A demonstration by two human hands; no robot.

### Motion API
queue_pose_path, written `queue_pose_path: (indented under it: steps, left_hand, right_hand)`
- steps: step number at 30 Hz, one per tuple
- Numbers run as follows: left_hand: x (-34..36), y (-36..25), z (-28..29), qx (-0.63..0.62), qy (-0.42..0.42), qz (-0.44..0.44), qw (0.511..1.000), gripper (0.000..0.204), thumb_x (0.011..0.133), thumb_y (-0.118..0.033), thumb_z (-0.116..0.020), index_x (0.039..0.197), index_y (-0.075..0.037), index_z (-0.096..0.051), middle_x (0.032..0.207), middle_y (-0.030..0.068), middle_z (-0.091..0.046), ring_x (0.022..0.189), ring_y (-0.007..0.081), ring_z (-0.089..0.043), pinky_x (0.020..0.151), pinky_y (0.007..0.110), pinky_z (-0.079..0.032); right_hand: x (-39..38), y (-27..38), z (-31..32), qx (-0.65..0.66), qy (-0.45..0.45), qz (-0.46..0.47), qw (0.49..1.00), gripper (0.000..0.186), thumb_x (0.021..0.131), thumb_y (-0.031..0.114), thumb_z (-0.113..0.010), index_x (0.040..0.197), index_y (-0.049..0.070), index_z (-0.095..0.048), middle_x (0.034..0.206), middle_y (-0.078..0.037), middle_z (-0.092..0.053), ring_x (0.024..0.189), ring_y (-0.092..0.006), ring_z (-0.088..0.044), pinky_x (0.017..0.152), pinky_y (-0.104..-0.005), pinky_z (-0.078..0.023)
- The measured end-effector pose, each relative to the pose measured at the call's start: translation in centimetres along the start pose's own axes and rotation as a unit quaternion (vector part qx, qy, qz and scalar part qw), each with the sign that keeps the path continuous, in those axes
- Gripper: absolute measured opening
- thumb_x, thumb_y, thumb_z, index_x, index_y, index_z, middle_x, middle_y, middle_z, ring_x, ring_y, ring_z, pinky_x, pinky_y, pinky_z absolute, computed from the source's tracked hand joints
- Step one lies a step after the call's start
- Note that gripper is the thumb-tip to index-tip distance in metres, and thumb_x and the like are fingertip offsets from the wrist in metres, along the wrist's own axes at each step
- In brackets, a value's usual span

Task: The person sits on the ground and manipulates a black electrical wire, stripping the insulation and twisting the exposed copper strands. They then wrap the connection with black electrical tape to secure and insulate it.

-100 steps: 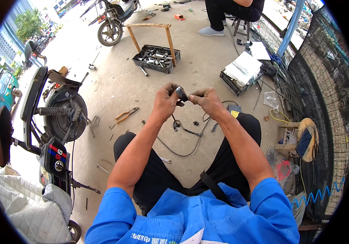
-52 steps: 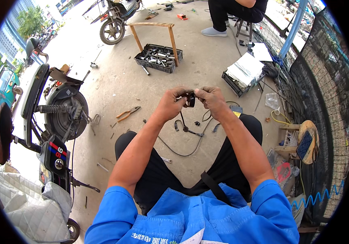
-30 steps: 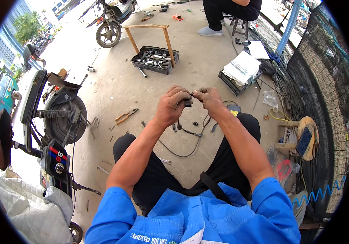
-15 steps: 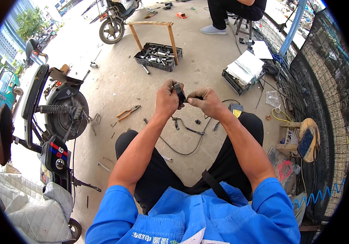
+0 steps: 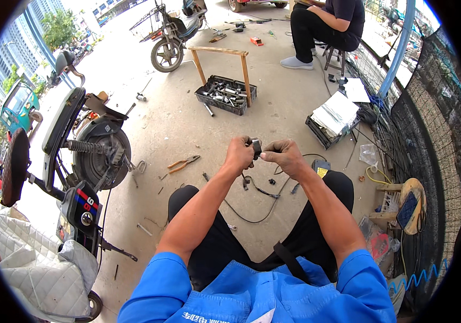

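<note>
I see both hands raised together just above picture centre, over the concrete floor (image 5: 187, 134). My left hand (image 5: 239, 155) is curled around a small black electrical part (image 5: 255, 147), and my right hand (image 5: 283, 158) pinches its other side with thumb and fingertips, so the piece is braced from both sides. A black cable (image 5: 257, 207) hangs from it and loops on the floor between my knees, probably why it is held up and close. Orange-handled pliers (image 5: 183, 163) lie toward 9 o'clock of the hands, within reach. A black tray of metal parts (image 5: 226, 94) under a wooden frame sits toward 12 o'clock. An electric scooter (image 5: 88, 156) with its rear wheel exposed stands further off at 9 o'clock. Another person (image 5: 327, 24) sits at 1 o'clock, well apart.
</note>
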State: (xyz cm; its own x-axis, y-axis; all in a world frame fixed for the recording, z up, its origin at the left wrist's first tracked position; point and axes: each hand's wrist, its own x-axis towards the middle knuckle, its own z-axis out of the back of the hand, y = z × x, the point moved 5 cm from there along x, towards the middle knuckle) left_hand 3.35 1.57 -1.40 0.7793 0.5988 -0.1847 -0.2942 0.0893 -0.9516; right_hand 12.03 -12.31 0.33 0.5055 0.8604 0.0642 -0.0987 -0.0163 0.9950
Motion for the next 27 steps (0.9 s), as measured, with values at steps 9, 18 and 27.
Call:
queue_pose_path:
  steps: [9, 18, 27]
  left_hand:
    - [-1.2, -2.0, 0.7, -0.119, 0.037, -0.108, 0.986, 0.043, 0.093, -0.007, -0.06, 0.135, -0.002, -0.052, 0.115, 0.0142, -0.062, 0.073, 0.0068, -0.057, 0.059, 0.023, -0.048]
    - [-1.8, -3.4, -1.4, 0.007, 0.078, -0.282, 0.956, 0.031, 0.084, 0.004, -0.065, 0.113, -0.003, -0.068, 0.102, 0.0059, -0.07, 0.079, 0.0079, -0.06, 0.072, 0.025, -0.05]
    - [-1.4, -3.0, -1.3, 0.068, 0.102, -0.176, 0.977, 0.032, 0.082, 0.004, -0.069, 0.114, 0.002, -0.065, 0.095, 0.0079, -0.073, 0.085, 0.0126, -0.067, 0.078, 0.029, -0.053]
  right_hand:
    - [0.2, -1.4, 2.1, 0.181, -0.109, -0.102, 0.972, 0.022, 0.088, 0.02, -0.073, 0.075, 0.005, -0.064, 0.059, 0.005, -0.045, 0.046, -0.0034, -0.033, 0.042, -0.0237, -0.023]
    - [-0.1, -1.0, 2.5, 0.183, -0.101, -0.11, 0.972, 0.024, 0.087, 0.023, -0.073, 0.074, 0.006, -0.062, 0.06, 0.005, -0.046, 0.047, -0.0036, -0.034, 0.042, -0.0234, -0.023]
    - [0.1, -1.8, 2.3, 0.205, -0.103, -0.109, 0.967, 0.023, 0.086, 0.02, -0.075, 0.074, 0.005, -0.063, 0.06, 0.005, -0.047, 0.047, -0.004, -0.035, 0.042, -0.0231, -0.025]
